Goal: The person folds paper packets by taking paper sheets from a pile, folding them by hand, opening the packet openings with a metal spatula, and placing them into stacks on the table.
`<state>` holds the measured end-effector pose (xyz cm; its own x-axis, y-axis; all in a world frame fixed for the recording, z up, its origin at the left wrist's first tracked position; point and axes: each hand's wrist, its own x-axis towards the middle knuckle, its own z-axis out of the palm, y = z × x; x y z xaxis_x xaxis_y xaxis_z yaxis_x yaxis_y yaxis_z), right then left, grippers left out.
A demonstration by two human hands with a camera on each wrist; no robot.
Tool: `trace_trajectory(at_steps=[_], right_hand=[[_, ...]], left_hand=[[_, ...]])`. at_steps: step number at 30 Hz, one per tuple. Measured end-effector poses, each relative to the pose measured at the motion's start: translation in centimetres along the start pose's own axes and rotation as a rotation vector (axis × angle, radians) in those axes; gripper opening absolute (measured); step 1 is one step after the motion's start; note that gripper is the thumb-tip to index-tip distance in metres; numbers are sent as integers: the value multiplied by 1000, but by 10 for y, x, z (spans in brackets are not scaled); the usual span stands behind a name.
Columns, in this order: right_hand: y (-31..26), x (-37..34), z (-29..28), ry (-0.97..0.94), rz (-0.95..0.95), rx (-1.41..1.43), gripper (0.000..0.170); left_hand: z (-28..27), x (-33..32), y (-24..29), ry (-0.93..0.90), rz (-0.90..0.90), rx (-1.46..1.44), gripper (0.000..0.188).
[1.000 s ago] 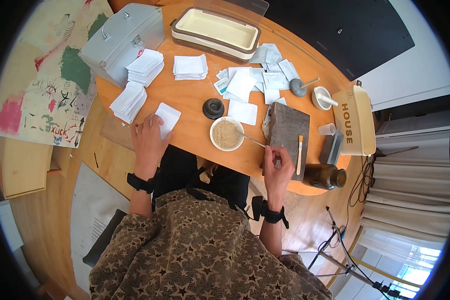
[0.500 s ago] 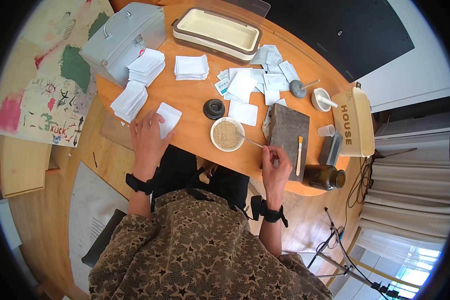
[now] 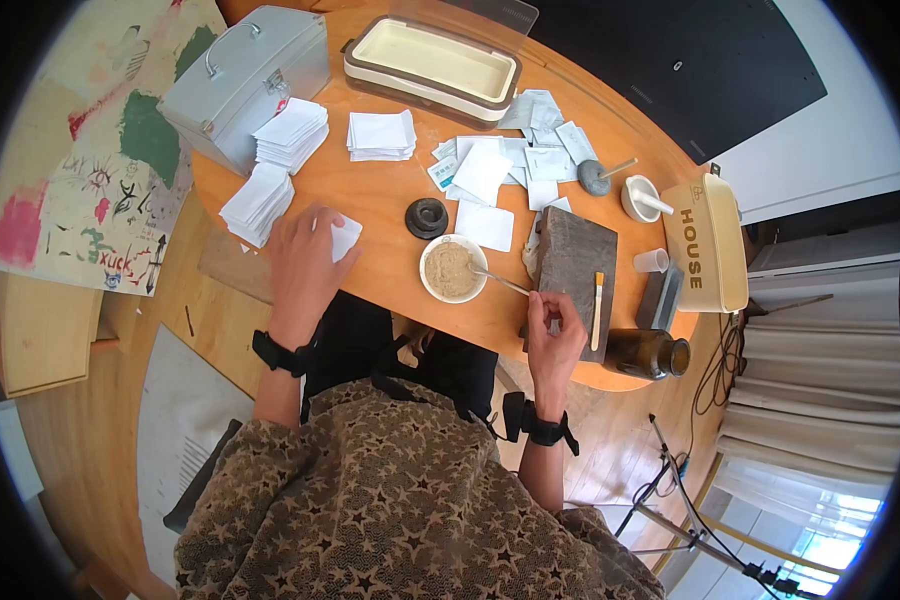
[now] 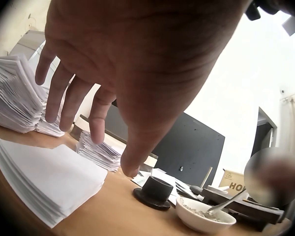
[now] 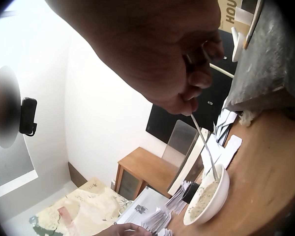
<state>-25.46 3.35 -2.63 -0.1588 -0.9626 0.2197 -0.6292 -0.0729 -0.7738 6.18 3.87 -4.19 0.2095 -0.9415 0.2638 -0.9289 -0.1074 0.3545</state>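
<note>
My left hand [image 3: 305,255] is over a small stack of white paper [image 4: 51,179] near the table's front edge. Its fingers point loosely down above the sheets and hold nothing. From above, the hand hides much of this stack. My right hand [image 3: 557,335] pinches the thin handle of a metal spoon [image 3: 505,283] between thumb and fingers. The spoon's other end rests in a white bowl [image 3: 426,268] of light brown powder [image 5: 204,199]. Behind the bowl sits a round black lid [image 3: 427,217].
More paper stacks [image 3: 257,203] stand by a silver metal case [image 3: 240,85]. Loose packets [image 3: 485,170] lie mid-table. Right of the bowl are a dark stone slab [image 3: 575,250] with a brush [image 3: 598,310], a brown glass jar [image 3: 650,353] and a white mortar [image 3: 640,197].
My left hand has shifted forward and right, from the edge of the small paper stack to over it, covering more of it. My right hand and the spoon have hardly moved.
</note>
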Motion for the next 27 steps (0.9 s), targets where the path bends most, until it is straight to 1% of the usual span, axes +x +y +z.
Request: trace_trajectory(at_steps=[2, 3, 5, 6, 8, 12, 14, 15, 17, 18, 20, 22, 26, 27], right_hand=[[0, 0, 0, -3, 3, 4, 12], [0, 0, -1, -3, 3, 7, 12], [0, -1, -1, -1, 3, 12, 12], [0, -2, -1, -2, 6, 14, 12], [0, -2, -3, 1, 8, 18, 12], [0, -5, -5, -7, 48, 36, 13], [0, -7, -6, -2, 60, 41, 13], [-1, -8, -7, -8, 82, 49, 14], [-1, -10, -8, -12, 104, 57, 14], [2, -10, -7, -4, 87, 59, 15], [3, -10, -8, 7, 72, 62, 17], [1, -11, -10, -10, 103, 60, 14], [-3, -11, -11, -8, 95, 58, 15], [-3, -11, -11, -4, 77, 54, 15]], left_hand=[[2, 15, 3, 60, 86, 2, 41], [2, 25, 4, 60, 87, 3, 41], [3, 48, 4, 108, 216, -13, 41], [5, 62, 2, 109, 218, -13, 41], [12, 93, -5, 49, 289, -12, 44], [31, 140, -14, 62, 295, 26, 45], [33, 159, -14, -106, 259, 11, 47], [34, 169, -14, -105, 263, 10, 47], [35, 185, -17, -299, 265, 58, 49], [34, 191, -18, -297, 268, 58, 49], [35, 200, -19, -412, 285, 64, 52], [33, 205, -15, -442, 279, 78, 52], [32, 212, -9, -538, 262, 145, 55], [34, 214, -10, -538, 262, 145, 55]])
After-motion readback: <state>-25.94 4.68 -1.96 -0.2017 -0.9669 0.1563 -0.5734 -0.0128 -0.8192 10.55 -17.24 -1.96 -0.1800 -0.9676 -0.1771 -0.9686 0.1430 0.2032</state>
